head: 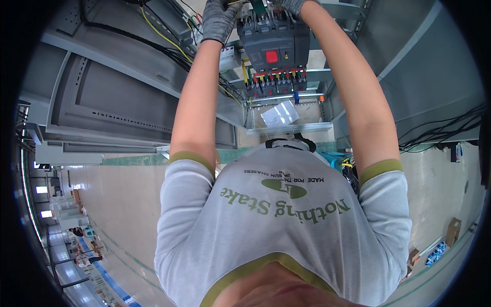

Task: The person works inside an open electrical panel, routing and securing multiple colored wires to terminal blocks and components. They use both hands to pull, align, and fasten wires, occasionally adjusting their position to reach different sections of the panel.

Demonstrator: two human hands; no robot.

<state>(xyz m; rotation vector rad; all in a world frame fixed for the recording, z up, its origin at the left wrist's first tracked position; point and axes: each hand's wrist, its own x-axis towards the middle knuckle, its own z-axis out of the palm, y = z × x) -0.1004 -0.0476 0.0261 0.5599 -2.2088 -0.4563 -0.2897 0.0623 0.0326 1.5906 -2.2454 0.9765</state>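
My left hand [219, 20], in a grey knitted glove, is at the upper left of a large moulded-case circuit breaker [272, 48] with a red button. A thin yellow piece shows near its fingertips; whether the hand grips it cannot be told. My right hand [296, 7], gloved likewise, is at the breaker's upper right, its fingers mostly cut off by the picture's top edge. Between the hands lie the breaker's metal terminals and a green busbar [257, 7]. Below the breaker stands a row of smaller circuit breakers [277, 85] with coloured busbars and bolts.
Around my arms is a grey metal cabinet frame [115, 73]. Black cables and a yellow-green wire run along its left side. A clear plastic bag [280, 114] lies at the cabinet's bottom. More black cables [441, 128] hang at right. Cardboard boxes [453, 231] stand on the floor farther right.
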